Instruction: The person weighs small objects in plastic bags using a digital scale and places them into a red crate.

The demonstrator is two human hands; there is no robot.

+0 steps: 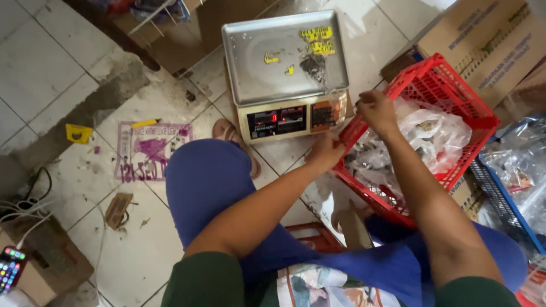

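Note:
A digital scale (284,68) with a steel pan stands on the tiled floor ahead of me, with yellow stickers and dark crumbs on the pan. Beside it on the right is a red plastic basket (455,96) filled with clear plastic bags (435,133) of goods. My left hand (325,152) is closed at the basket's near-left rim, pinching clear plastic. My right hand (375,109) is just above it at the rim, fingers pinched on the same thin clear plastic. My knee in blue cloth (207,182) sits below the scale.
Cardboard boxes (489,40) stand at the back right. A blue crate (506,204) with bagged goods is at the right. A torn purple paper (151,150) and a yellow scrap (78,133) lie on the floor at left. Cables, a box and a phone (11,267) are at the bottom left.

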